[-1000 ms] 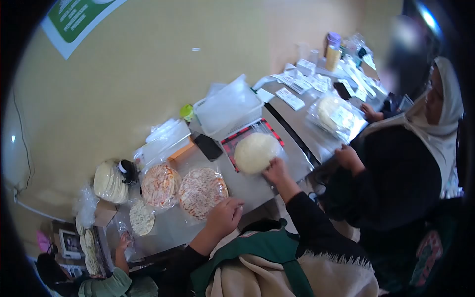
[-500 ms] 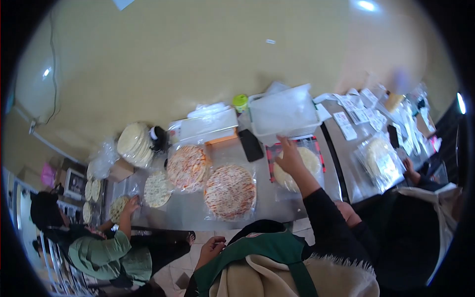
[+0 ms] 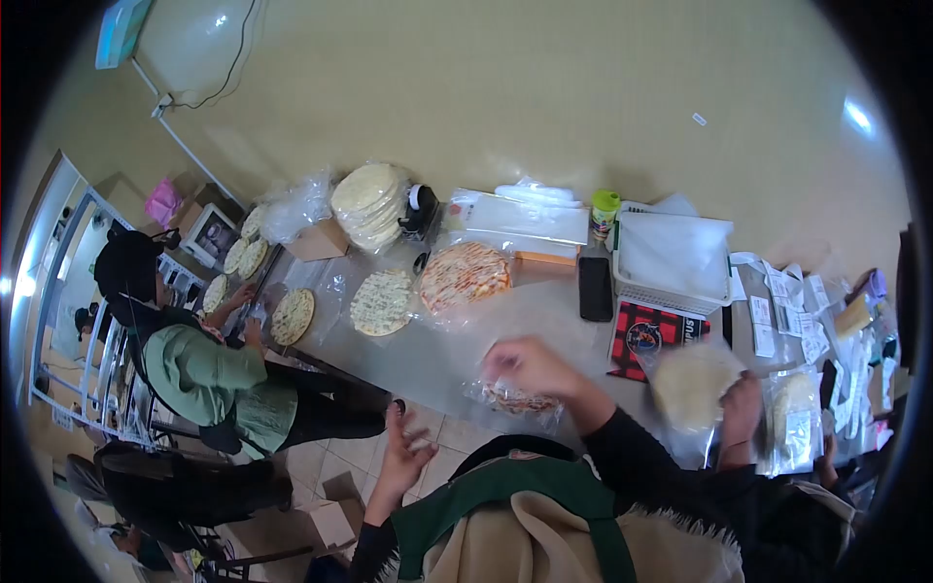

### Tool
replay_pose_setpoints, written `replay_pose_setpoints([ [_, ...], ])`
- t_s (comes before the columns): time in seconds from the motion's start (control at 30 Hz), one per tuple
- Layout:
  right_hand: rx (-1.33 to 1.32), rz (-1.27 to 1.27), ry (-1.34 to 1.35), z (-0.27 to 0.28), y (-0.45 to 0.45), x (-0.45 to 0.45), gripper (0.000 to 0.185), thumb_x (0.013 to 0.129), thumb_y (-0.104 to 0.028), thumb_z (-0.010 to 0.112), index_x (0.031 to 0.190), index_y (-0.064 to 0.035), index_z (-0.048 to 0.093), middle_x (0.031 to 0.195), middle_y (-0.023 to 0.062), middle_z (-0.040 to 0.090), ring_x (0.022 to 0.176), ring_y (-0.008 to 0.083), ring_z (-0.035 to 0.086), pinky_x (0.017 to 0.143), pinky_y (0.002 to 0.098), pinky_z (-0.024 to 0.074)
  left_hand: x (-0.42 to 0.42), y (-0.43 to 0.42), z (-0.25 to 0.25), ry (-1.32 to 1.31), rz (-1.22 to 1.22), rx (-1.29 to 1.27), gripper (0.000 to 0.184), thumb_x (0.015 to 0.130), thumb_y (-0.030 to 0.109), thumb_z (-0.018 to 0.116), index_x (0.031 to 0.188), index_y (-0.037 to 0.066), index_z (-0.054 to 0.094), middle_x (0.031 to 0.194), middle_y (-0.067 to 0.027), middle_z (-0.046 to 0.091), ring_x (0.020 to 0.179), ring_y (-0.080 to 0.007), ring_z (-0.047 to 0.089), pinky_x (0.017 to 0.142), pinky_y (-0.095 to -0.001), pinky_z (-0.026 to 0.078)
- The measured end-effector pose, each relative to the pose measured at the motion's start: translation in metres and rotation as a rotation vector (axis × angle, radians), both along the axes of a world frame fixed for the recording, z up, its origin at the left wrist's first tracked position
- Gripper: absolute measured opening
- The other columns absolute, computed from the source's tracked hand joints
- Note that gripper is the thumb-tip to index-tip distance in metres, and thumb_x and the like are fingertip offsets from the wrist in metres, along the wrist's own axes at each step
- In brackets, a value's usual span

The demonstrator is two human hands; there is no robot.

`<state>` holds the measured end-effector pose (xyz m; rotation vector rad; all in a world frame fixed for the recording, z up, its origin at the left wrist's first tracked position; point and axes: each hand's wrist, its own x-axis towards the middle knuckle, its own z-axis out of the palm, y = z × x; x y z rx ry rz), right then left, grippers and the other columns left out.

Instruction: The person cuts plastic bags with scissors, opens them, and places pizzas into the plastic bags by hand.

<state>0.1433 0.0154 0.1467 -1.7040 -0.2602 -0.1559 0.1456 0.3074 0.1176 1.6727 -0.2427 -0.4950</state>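
Observation:
My left hand (image 3: 401, 455) hangs in front of the table edge, its fingers apart and nothing in them. Over the table my right hand (image 3: 533, 369) is blurred, its fingers curled at a clear plastic bag. Below that hand shows part of a pizza (image 3: 523, 399) with red sauce and shredded topping, inside the bag; my hand and forearm hide some of it. Behind it lies another red-sauced pizza (image 3: 465, 278), and to its left a pale, speckled pizza (image 3: 381, 302).
Another person's hand (image 3: 741, 408) holds a bagged round base (image 3: 692, 387) at right. A black phone (image 3: 595, 289), white basket (image 3: 671, 293) and red-checked printed sheet (image 3: 646, 340) are near the back. A co-worker in green (image 3: 199, 364) handles pizzas at the left.
My right hand has left the bagged base and moved left to the front pizza. The base is now lifted by the person at right. My left hand has opened; the view turned left.

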Motion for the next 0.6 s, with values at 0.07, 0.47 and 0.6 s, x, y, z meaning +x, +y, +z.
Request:
replay_pose_setpoints([
  [0.07,0.046,0.403,0.008,0.011,0.045,-0.009,0.011,0.081,-0.011,0.061,0.085,-0.0008,0.059,0.076,0.0041,0.061,0.069,0.0099,0.056,0.065,0.0262,0.0462,0.016,0.011,0.001,-0.158,0.025,-0.056,0.099,0.068,0.002,0.070,0.138,0.013,0.000,0.136,-0.0162,0.025,0.112,-0.0233,0.044,0.091,-0.0376,0.039],
  [0.47,0.537,0.389,0.339,0.037,0.083,-0.049,0.020,0.088,-0.024,0.055,0.080,-0.0052,0.054,0.070,-0.0037,0.050,0.063,0.0041,0.044,0.057,0.0208,0.0368,0.017,0.033,0.062,0.069,-0.296,-0.541,0.076,0.069,0.028,0.073,0.131,0.009,0.035,0.138,-0.0124,0.031,0.127,-0.0311,0.030,0.100,-0.0449,0.028],
  [0.6,0.273,0.327,0.374,0.037,0.125,-0.053,0.021,0.087,-0.024,0.057,0.078,-0.0058,0.054,0.068,-0.0051,0.046,0.064,0.0030,0.040,0.056,0.0193,0.0341,0.015,0.035,0.085,-0.280,-0.243,-0.368,0.074,0.072,0.022,0.071,0.134,0.009,0.033,0.144,-0.0139,0.018,0.130,-0.0298,0.025,0.102,-0.0468,0.022],
])
